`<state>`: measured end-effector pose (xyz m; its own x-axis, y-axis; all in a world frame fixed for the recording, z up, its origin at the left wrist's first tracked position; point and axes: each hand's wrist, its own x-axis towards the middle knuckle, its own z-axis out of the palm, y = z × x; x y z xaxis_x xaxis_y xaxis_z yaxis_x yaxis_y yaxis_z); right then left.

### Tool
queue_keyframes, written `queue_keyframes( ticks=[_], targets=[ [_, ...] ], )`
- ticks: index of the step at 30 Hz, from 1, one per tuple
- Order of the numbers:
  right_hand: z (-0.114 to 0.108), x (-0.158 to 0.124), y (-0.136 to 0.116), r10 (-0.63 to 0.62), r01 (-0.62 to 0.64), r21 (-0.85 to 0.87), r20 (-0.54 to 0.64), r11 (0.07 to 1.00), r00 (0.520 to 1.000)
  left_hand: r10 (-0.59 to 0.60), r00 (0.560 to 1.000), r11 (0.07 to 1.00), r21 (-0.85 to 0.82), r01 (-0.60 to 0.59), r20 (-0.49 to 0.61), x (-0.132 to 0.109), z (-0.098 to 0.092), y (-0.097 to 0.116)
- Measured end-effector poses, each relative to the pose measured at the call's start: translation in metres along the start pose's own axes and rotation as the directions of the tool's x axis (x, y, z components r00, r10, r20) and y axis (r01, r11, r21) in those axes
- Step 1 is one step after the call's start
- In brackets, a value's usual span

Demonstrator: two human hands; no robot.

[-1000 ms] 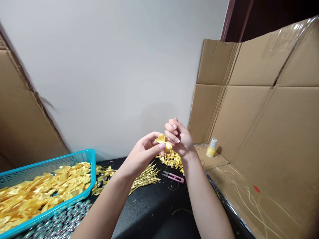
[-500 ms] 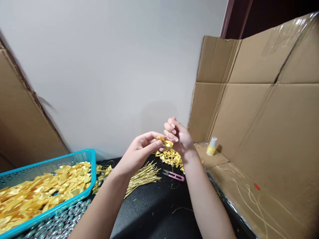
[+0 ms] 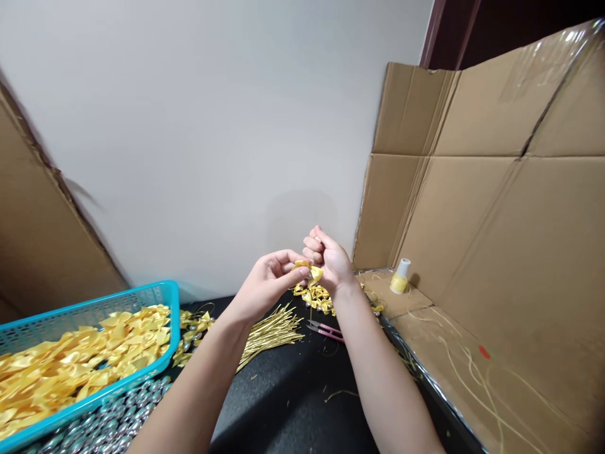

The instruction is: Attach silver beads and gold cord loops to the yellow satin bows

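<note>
Pinched between the thumb and fingers of my left hand (image 3: 271, 280) is a yellow satin ribbon bow (image 3: 316, 273). My right hand (image 3: 331, 258) is right beside it, with fingers curled closed and thumb pressed on top. A thin pale thread seems to run from the bow into those curled fingers, though it is barely visible. Below both hands lies a heap of yellow bows with silvery beads (image 3: 321, 301). Pink-handled thread snips (image 3: 328, 331) rest on the black table (image 3: 283, 403), partly covered by my right forearm.
A turquoise basket (image 3: 176, 315) of yellow bows stands at left, with shiny silvery beads (image 3: 118, 410) before it. A bundle of gold twist ties (image 3: 271, 334) lies centrally. A yellow thread spool (image 3: 401, 277) stands by the cardboard wall (image 3: 510, 252); loose threads lie nearby.
My right hand has moved slightly left, its fingers curled tighter. The left hand still holds the bow. More of the snips is now hidden behind my right forearm.
</note>
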<state>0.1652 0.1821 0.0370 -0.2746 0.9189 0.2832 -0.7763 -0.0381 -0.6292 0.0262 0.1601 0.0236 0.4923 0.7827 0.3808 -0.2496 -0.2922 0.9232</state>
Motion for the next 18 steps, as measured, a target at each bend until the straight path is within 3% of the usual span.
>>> queue_keyframes(
  ticks=[5,8,10,12,18],
  targets=[
    [-0.004,0.001,0.005,0.050,-0.047,-0.052,0.061,0.998,0.997,-0.011,0.998,0.999,-0.031,0.013,0.054,-0.004,0.003,0.008],
    [-0.011,-0.006,-0.002,0.148,-0.109,-0.192,0.200,0.975,0.969,0.016,0.998,0.999,-0.051,-0.012,0.068,-0.014,0.006,0.022],
    [-0.017,-0.010,-0.010,0.176,-0.060,-0.329,0.333,0.942,0.926,0.026,1.000,0.999,-0.033,-0.026,0.003,-0.020,0.006,0.032],
    [-0.023,-0.012,-0.018,0.168,-0.014,-0.374,0.383,0.927,0.908,0.027,0.995,0.999,-0.017,-0.028,-0.095,-0.024,0.005,0.042],
    [-0.045,-0.010,-0.032,0.142,0.032,-0.564,0.262,0.825,0.955,-0.145,0.948,0.985,-0.136,0.109,-0.283,-0.028,-0.010,0.060]
  ],
)
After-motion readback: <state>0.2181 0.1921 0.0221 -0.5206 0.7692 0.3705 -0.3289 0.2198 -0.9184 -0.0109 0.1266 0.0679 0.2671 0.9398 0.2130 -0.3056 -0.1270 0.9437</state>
